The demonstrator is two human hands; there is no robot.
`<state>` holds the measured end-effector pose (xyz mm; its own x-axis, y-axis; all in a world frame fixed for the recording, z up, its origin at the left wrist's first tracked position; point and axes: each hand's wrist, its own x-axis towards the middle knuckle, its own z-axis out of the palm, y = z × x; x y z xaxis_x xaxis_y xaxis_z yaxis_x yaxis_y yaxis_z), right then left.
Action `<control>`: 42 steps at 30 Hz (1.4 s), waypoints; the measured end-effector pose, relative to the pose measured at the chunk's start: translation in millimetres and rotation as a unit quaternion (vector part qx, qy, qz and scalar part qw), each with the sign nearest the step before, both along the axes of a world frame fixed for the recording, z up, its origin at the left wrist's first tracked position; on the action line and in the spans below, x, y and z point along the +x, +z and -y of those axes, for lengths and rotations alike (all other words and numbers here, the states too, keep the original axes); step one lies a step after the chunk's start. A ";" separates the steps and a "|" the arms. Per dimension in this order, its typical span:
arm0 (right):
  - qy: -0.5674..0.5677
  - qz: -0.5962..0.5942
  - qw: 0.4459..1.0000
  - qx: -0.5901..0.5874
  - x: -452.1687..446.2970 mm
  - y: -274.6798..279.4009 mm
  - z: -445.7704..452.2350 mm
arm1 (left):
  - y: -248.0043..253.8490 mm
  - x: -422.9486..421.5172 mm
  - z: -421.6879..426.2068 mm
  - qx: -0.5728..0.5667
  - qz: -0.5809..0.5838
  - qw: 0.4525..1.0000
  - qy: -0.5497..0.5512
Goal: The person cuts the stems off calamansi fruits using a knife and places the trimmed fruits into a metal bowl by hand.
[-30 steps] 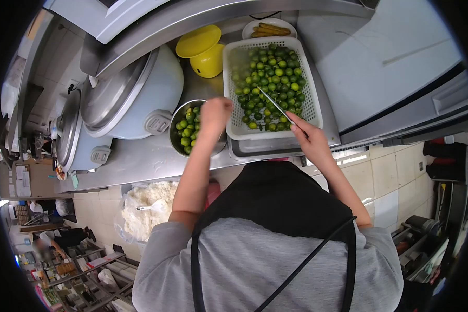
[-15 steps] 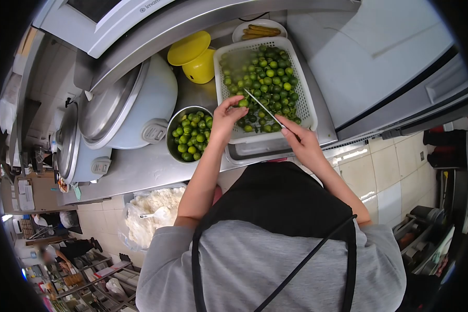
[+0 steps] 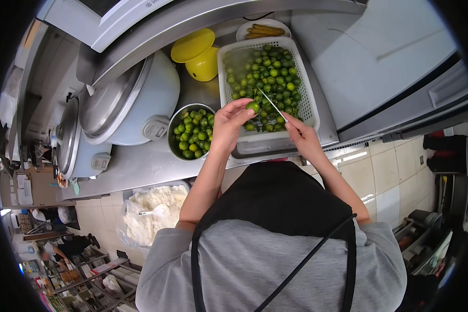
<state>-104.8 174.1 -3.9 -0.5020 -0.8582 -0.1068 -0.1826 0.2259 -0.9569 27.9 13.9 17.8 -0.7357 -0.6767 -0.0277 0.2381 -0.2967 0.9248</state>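
1. Pinching a green lime [image 3: 252, 107] between thumb and fingertips, the left hand [image 3: 229, 124] holds it over the near part of the white basket [image 3: 309, 106].
2. The right hand [image 3: 302, 136] curls its fingers around one end of a slim knife [image 3: 271, 103], whose tip points away over the basket's limes [image 3: 280, 73].
3. More limes [image 3: 194, 134] sit in the metal bowl [image 3: 170, 139], left of the basket.

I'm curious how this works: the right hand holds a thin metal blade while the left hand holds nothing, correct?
Not quite: the left hand holds a green fruit, as the head view shows; the right hand does hold a thin metal blade.
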 end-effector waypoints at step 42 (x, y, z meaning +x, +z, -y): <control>0.016 -0.134 0.989 -0.058 9.4 24.9 -1.5 | -74.7 -38.5 42.0 -0.625 0.544 0.544 -0.131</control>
